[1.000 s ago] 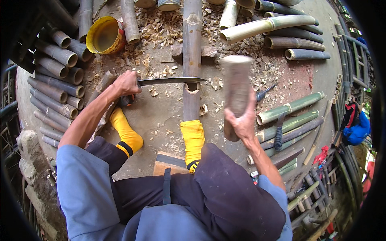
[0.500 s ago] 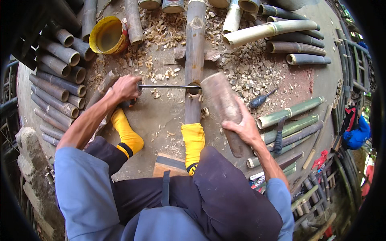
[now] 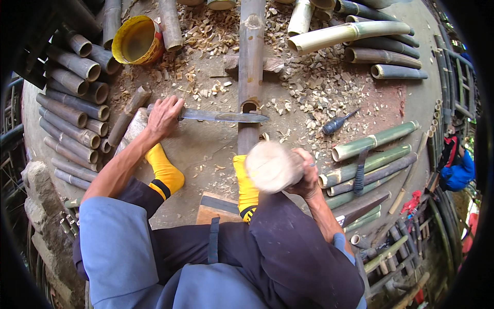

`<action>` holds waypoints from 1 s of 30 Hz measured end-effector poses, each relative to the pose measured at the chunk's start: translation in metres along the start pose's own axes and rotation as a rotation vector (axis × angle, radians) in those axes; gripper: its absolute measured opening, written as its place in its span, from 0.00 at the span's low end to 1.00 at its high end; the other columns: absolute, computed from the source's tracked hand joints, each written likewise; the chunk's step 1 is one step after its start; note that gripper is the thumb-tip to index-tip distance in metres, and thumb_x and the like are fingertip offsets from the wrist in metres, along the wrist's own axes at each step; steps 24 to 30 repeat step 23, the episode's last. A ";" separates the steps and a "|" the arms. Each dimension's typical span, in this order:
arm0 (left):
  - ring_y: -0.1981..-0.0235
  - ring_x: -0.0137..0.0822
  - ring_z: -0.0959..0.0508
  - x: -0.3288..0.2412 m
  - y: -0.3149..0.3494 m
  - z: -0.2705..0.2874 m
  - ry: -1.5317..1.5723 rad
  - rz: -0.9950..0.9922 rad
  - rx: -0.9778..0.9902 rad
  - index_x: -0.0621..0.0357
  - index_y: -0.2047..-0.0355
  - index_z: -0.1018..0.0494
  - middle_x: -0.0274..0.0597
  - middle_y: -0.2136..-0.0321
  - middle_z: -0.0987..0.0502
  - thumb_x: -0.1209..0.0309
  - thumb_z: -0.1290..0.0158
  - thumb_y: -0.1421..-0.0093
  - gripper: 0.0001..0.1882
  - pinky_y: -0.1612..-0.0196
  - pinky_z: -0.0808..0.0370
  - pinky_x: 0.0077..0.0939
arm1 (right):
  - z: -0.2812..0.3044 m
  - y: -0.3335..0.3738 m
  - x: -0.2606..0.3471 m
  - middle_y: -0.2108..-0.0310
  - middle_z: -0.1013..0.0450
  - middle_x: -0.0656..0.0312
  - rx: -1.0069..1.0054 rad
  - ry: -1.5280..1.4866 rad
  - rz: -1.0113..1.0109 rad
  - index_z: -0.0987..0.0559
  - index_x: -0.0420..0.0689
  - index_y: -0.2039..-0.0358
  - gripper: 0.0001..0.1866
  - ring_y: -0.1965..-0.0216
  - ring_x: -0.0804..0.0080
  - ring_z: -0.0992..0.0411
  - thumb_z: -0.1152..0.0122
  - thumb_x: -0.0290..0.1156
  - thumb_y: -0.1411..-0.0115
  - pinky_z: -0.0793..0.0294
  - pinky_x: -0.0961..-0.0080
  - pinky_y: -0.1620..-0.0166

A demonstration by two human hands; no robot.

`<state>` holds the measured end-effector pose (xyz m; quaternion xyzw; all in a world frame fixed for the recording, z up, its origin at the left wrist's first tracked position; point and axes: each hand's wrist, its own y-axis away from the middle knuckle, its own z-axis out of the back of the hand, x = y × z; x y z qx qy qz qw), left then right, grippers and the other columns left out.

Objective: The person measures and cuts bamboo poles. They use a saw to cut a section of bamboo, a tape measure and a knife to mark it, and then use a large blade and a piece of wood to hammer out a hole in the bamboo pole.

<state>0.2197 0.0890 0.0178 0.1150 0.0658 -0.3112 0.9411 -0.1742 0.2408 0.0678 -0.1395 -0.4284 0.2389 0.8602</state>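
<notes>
My left hand (image 3: 164,117) is closed around the handle of a long knife (image 3: 218,115). Its blade lies across a brown bamboo pole (image 3: 251,56), broad side showing, just on the near side of a dark notch (image 3: 250,106) cut into the pole. My right hand (image 3: 306,174) grips a wooden mallet (image 3: 272,167), whose pale round end faces up, slightly blurred. The mallet is held above my right knee, apart from the knife. My yellow-socked right foot (image 3: 246,180) rests at the pole's near end.
A wooden block (image 3: 230,64) lies under the pole amid wood chips (image 3: 319,103). Cut bamboo pieces (image 3: 72,108) are stacked at left, green lengths (image 3: 375,140) at right. A yellow bucket (image 3: 135,44) stands upper left; a dark-handled pointed tool (image 3: 337,123) lies right of the pole.
The mallet has come away from the knife tip, down toward my knee, its round end now turned up. The knife blade has rolled from edge-on to flat and shifted slightly nearer me.
</notes>
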 end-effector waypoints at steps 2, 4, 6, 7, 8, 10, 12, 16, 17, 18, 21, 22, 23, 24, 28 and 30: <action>0.64 0.39 0.27 0.001 -0.002 0.005 0.016 -0.035 0.033 0.55 0.65 0.34 0.39 0.71 0.31 0.78 0.50 0.58 0.16 0.65 0.34 0.34 | -0.008 -0.006 -0.001 0.58 0.32 0.44 0.079 -0.018 -0.017 0.40 0.48 0.41 0.50 0.62 0.49 0.28 0.25 0.44 0.64 0.25 0.58 0.63; 0.64 0.39 0.27 0.002 -0.002 0.014 0.048 -0.077 0.078 0.56 0.65 0.34 0.40 0.71 0.31 0.78 0.50 0.58 0.16 0.65 0.34 0.34 | -0.010 -0.013 0.011 0.59 0.32 0.46 0.175 -0.017 -0.152 0.32 0.47 0.47 0.41 0.64 0.50 0.28 0.26 0.40 0.64 0.26 0.61 0.64; 0.64 0.39 0.27 0.002 0.003 0.012 0.017 -0.052 0.065 0.56 0.66 0.34 0.40 0.71 0.31 0.78 0.50 0.58 0.16 0.65 0.34 0.34 | -0.011 -0.019 0.016 0.59 0.31 0.47 0.183 -0.125 -0.092 0.32 0.48 0.47 0.37 0.65 0.51 0.28 0.29 0.37 0.60 0.25 0.61 0.64; 0.64 0.39 0.27 0.002 0.004 0.010 0.002 -0.039 0.059 0.56 0.66 0.34 0.40 0.71 0.31 0.78 0.49 0.58 0.16 0.65 0.34 0.34 | -0.011 -0.020 0.017 0.60 0.31 0.47 0.186 -0.179 -0.062 0.32 0.49 0.48 0.34 0.65 0.51 0.28 0.31 0.36 0.58 0.25 0.61 0.63; 0.64 0.39 0.27 0.001 0.004 0.009 -0.009 -0.026 0.062 0.55 0.66 0.34 0.40 0.71 0.31 0.78 0.49 0.58 0.16 0.66 0.34 0.35 | -0.011 -0.024 0.017 0.60 0.31 0.48 0.200 -0.161 0.011 0.30 0.52 0.49 0.29 0.65 0.52 0.28 0.35 0.31 0.54 0.25 0.60 0.63; 0.64 0.40 0.27 0.002 0.003 0.008 -0.030 -0.002 0.066 0.55 0.65 0.34 0.40 0.72 0.31 0.79 0.50 0.57 0.16 0.66 0.34 0.35 | -0.018 -0.026 0.010 0.60 0.31 0.48 0.209 -0.189 0.053 0.30 0.54 0.49 0.27 0.65 0.53 0.27 0.36 0.29 0.53 0.25 0.60 0.62; 0.62 0.38 0.27 0.003 0.001 0.008 -0.023 0.041 0.132 0.56 0.65 0.33 0.40 0.70 0.30 0.78 0.48 0.57 0.16 0.64 0.33 0.36 | -0.032 -0.036 -0.021 0.60 0.30 0.45 0.256 -0.042 0.268 0.34 0.43 0.49 0.30 0.63 0.50 0.27 0.34 0.36 0.52 0.24 0.60 0.63; 0.67 0.38 0.25 0.007 -0.040 0.033 0.454 0.243 0.748 0.59 0.66 0.29 0.44 0.70 0.26 0.74 0.45 0.58 0.15 0.67 0.29 0.35 | -0.041 -0.038 -0.008 0.52 0.32 0.41 0.247 -0.139 -0.707 0.47 0.44 0.37 0.47 0.54 0.48 0.29 0.32 0.41 0.54 0.27 0.62 0.53; 0.79 0.36 0.24 0.019 -0.014 -0.002 0.673 0.108 0.317 0.61 0.72 0.28 0.44 0.79 0.24 0.71 0.42 0.60 0.13 0.76 0.28 0.30 | -0.043 -0.039 0.009 0.51 0.33 0.41 0.141 -0.205 -0.749 0.50 0.45 0.36 0.49 0.53 0.48 0.29 0.33 0.41 0.54 0.28 0.62 0.51; 0.88 0.33 0.29 -0.027 -0.033 0.014 1.158 0.479 0.365 0.62 0.75 0.29 0.39 0.87 0.28 0.72 0.42 0.60 0.11 0.83 0.31 0.27 | -0.033 -0.031 0.019 0.50 0.34 0.40 0.009 -0.209 -0.818 0.52 0.46 0.35 0.50 0.52 0.47 0.30 0.33 0.41 0.54 0.28 0.61 0.50; 0.85 0.30 0.26 -0.081 -0.064 0.028 1.640 0.634 0.050 0.62 0.81 0.30 0.38 0.86 0.28 0.73 0.43 0.58 0.08 0.80 0.30 0.24 | -0.039 -0.006 0.021 0.43 0.41 0.38 -0.012 -0.069 -0.960 0.54 0.47 0.34 0.50 0.47 0.50 0.33 0.35 0.44 0.51 0.32 0.55 0.45; 0.85 0.32 0.25 -0.102 -0.075 0.025 1.595 0.542 0.036 0.64 0.77 0.29 0.39 0.85 0.27 0.73 0.43 0.56 0.08 0.77 0.27 0.27 | -0.031 -0.002 0.025 0.39 0.49 0.40 0.100 0.082 -0.931 0.57 0.49 0.34 0.52 0.40 0.51 0.46 0.36 0.48 0.52 0.42 0.51 0.41; 0.84 0.33 0.25 -0.122 -0.083 0.024 1.528 0.458 0.018 0.66 0.72 0.27 0.41 0.84 0.26 0.73 0.44 0.55 0.10 0.75 0.25 0.30 | -0.025 0.003 0.028 0.35 0.57 0.42 0.206 0.208 -0.907 0.60 0.50 0.34 0.54 0.33 0.51 0.59 0.38 0.52 0.52 0.51 0.48 0.37; 0.84 0.33 0.25 -0.122 -0.083 0.024 1.528 0.458 0.018 0.66 0.72 0.27 0.41 0.84 0.26 0.73 0.44 0.55 0.10 0.75 0.25 0.30 | -0.025 0.003 0.028 0.35 0.57 0.42 0.206 0.208 -0.907 0.60 0.50 0.34 0.54 0.33 0.51 0.59 0.38 0.52 0.52 0.51 0.48 0.37; 0.84 0.33 0.25 -0.122 -0.083 0.024 1.528 0.458 0.018 0.66 0.72 0.27 0.41 0.84 0.26 0.73 0.44 0.55 0.10 0.75 0.25 0.30 | -0.025 0.003 0.028 0.35 0.57 0.42 0.206 0.208 -0.907 0.60 0.50 0.34 0.54 0.33 0.51 0.59 0.38 0.52 0.52 0.51 0.48 0.37; 0.84 0.33 0.25 -0.122 -0.083 0.024 1.528 0.458 0.018 0.66 0.72 0.27 0.41 0.84 0.26 0.73 0.44 0.55 0.10 0.75 0.25 0.30 | -0.025 0.003 0.028 0.35 0.57 0.42 0.206 0.208 -0.907 0.60 0.50 0.34 0.54 0.33 0.51 0.59 0.38 0.52 0.52 0.51 0.48 0.37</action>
